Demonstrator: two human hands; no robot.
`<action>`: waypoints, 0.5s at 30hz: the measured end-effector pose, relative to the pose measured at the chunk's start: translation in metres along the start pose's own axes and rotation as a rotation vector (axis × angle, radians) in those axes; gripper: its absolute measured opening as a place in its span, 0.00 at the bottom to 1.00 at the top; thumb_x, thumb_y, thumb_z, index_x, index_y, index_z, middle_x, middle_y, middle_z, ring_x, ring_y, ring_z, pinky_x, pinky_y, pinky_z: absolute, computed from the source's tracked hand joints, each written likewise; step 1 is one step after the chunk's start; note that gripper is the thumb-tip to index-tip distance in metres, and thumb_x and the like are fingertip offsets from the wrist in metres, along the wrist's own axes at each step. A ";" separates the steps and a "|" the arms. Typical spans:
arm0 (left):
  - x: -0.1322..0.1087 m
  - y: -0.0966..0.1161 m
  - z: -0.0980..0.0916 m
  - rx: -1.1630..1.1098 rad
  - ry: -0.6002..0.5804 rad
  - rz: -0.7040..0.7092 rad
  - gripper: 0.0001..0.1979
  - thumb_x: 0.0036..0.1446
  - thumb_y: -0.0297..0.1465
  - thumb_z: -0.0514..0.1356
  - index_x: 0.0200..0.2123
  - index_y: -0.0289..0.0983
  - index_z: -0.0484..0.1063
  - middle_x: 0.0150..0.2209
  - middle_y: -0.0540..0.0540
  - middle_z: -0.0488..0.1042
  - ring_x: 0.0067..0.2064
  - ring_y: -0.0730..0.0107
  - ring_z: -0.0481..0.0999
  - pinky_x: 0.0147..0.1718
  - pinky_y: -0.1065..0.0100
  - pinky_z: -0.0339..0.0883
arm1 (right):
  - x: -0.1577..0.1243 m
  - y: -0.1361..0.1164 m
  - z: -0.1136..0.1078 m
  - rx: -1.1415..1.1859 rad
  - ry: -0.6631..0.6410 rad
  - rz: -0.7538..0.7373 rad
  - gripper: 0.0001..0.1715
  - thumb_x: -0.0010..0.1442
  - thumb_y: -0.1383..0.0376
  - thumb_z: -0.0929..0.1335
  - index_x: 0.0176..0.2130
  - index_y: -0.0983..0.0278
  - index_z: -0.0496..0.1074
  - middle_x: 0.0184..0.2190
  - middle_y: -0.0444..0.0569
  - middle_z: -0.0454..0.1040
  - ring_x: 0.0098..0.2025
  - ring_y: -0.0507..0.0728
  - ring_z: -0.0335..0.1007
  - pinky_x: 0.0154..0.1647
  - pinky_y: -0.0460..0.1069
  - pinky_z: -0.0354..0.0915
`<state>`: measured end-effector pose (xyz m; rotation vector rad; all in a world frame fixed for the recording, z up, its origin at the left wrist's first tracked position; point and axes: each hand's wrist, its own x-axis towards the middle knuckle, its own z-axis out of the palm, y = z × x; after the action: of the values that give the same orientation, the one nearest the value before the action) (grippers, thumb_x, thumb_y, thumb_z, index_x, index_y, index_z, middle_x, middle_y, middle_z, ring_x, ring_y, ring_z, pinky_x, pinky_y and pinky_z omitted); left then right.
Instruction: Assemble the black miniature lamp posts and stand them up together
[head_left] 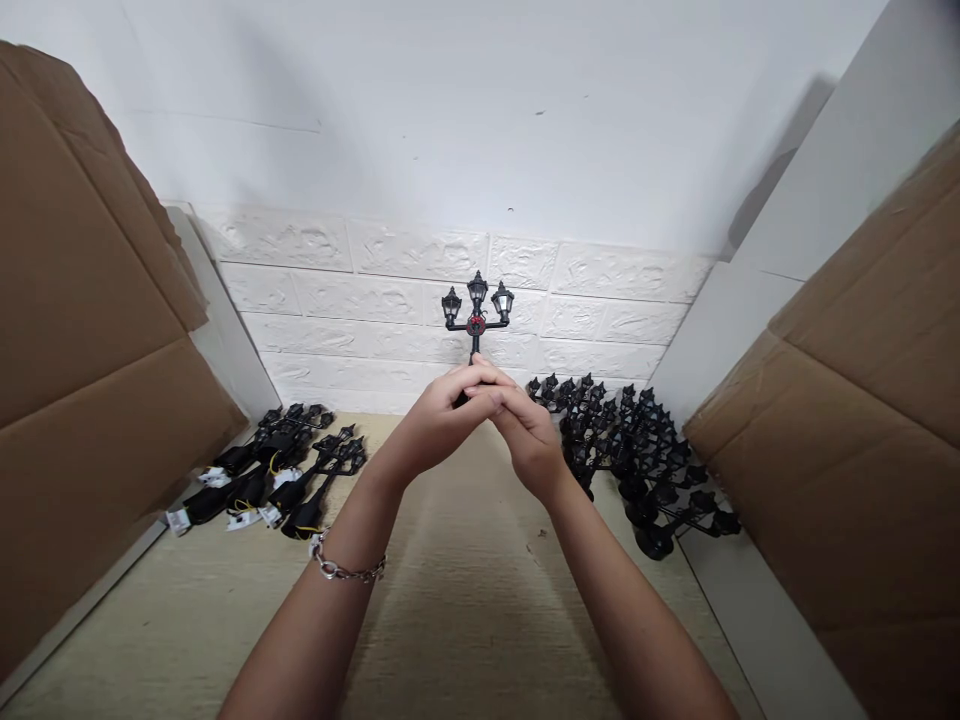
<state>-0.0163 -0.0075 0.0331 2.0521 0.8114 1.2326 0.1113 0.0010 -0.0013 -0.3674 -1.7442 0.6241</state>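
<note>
Lamp (477, 322) mid-frame, upright in both hands; prob. mid-job.
L hand (448, 412) + R hand (529, 432) wrapped round it. Lower-left lamps (296, 490): wires (244, 506) out; right-side lamps (634, 450): none seen. Which pile's done, can't tell.

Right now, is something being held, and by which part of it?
The left hand and right hand hold a black lamp post below its lanterns; the exact grip is hidden.

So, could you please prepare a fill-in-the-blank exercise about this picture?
The lamp seen above the left hand and right hand has ____ lanterns.
The bigger group of lamps is on the ____ side.
The wires on the smaller group are ____.

Missing words: three; right; yellow.
</note>
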 end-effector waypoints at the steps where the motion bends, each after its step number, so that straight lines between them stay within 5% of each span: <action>1: 0.000 0.000 0.000 -0.005 -0.001 0.001 0.09 0.55 0.31 0.52 0.35 0.36 0.71 0.37 0.46 0.73 0.42 0.67 0.70 0.43 0.65 0.62 | 0.001 -0.001 -0.002 0.006 -0.025 0.014 0.15 0.62 0.63 0.59 0.43 0.57 0.72 0.50 0.44 0.67 0.57 0.56 0.56 0.59 0.56 0.51; 6: 0.000 0.000 0.001 -0.027 -0.013 0.030 0.09 0.55 0.33 0.55 0.35 0.36 0.70 0.36 0.47 0.73 0.40 0.69 0.70 0.40 0.69 0.63 | 0.002 -0.008 -0.014 0.033 -0.128 0.076 0.16 0.60 0.59 0.61 0.45 0.57 0.72 0.54 0.44 0.64 0.60 0.57 0.51 0.61 0.56 0.46; 15: 0.001 0.000 0.001 -0.072 -0.031 0.041 0.09 0.55 0.35 0.56 0.34 0.36 0.70 0.36 0.47 0.73 0.40 0.69 0.70 0.40 0.69 0.62 | 0.002 -0.013 -0.013 0.037 -0.097 0.100 0.16 0.59 0.58 0.62 0.45 0.57 0.72 0.53 0.44 0.64 0.59 0.57 0.53 0.61 0.56 0.48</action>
<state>-0.0148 -0.0067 0.0329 2.0333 0.7042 1.2315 0.1241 -0.0059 0.0102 -0.4061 -1.8124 0.7565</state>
